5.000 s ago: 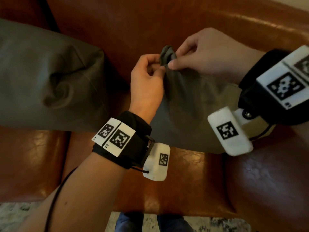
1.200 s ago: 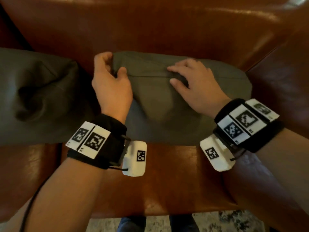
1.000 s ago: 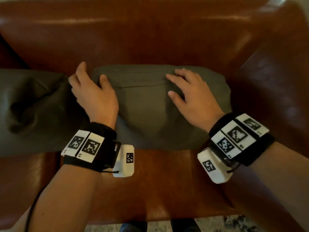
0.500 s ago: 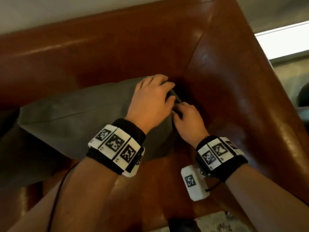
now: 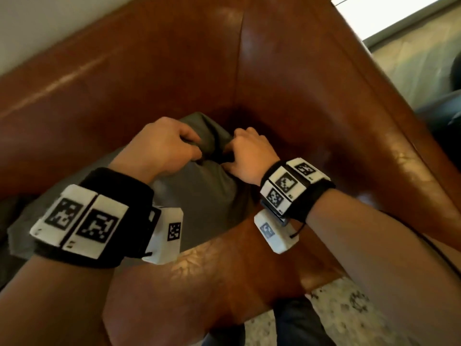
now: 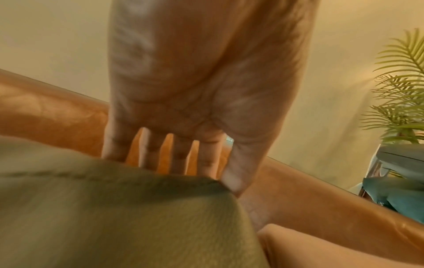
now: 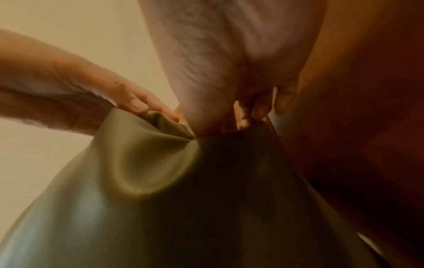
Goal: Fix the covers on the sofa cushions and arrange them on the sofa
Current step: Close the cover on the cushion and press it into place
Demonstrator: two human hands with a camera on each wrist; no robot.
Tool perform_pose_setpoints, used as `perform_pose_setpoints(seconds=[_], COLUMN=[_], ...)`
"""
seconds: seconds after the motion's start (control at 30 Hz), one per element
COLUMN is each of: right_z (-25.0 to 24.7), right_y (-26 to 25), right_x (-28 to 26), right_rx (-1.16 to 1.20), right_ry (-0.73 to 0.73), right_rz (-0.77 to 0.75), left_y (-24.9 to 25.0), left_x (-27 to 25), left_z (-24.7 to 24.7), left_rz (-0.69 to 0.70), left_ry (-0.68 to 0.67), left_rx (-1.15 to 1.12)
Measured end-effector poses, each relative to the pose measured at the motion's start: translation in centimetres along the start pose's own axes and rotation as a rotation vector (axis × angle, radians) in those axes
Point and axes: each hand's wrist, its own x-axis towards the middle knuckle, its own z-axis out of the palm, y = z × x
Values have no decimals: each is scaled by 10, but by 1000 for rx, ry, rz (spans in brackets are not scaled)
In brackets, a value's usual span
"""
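Observation:
An olive-green cushion (image 5: 199,196) leans in the right corner of the brown leather sofa (image 5: 124,71). Both hands meet at its upper right corner. My left hand (image 5: 172,143) grips the top edge. In the left wrist view its fingers (image 6: 174,156) curl behind the cushion (image 6: 114,217) and the thumb presses the front. My right hand (image 5: 247,151) pinches a bunched fold of the cover just beside it. In the right wrist view that gathered fabric (image 7: 165,163) puckers up towards the right fingers (image 7: 243,119), with the left hand (image 7: 91,98) alongside.
The sofa's armrest (image 5: 374,121) rises close on the right and the seat (image 5: 212,270) lies bare in front of the cushion. A patterned rug (image 5: 349,308) shows below. A potted palm (image 6: 401,90) stands beyond the sofa's end.
The cushion went from lying along the backrest to leaning in the right corner. Both hands moved from flat on it to gripping its bunched corner.

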Motion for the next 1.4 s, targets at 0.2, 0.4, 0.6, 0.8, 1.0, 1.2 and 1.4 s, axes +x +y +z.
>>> perform_pose_setpoints(seconds=[0.2,0.4,0.6,0.8,1.0,1.2,1.4], right_z=[0,10,22,19,22,25,19], right_y=[-2,0,-7,-15,-14,-21,-25], right_x=[-6,-16,-15,-22,-35,-51,-56], right_rx=[85,343,538,587,575,483,471], right_ry=[-10,20,74,139,175,390,526], right_rz=[-2,78,164,122,108,73,34], left_y=[19,54,54,45,45,40,48], left_x=[9,26,48,67,75,75,59], left_z=[-1,16,4,-17,-28,-30,-27], left_rz=[22,289,211,-8,-200,-230,246], left_ry=[-3,-123,-277,-307,-327,-281,-265], left_rx=[200,864,852,546,265,128,391])
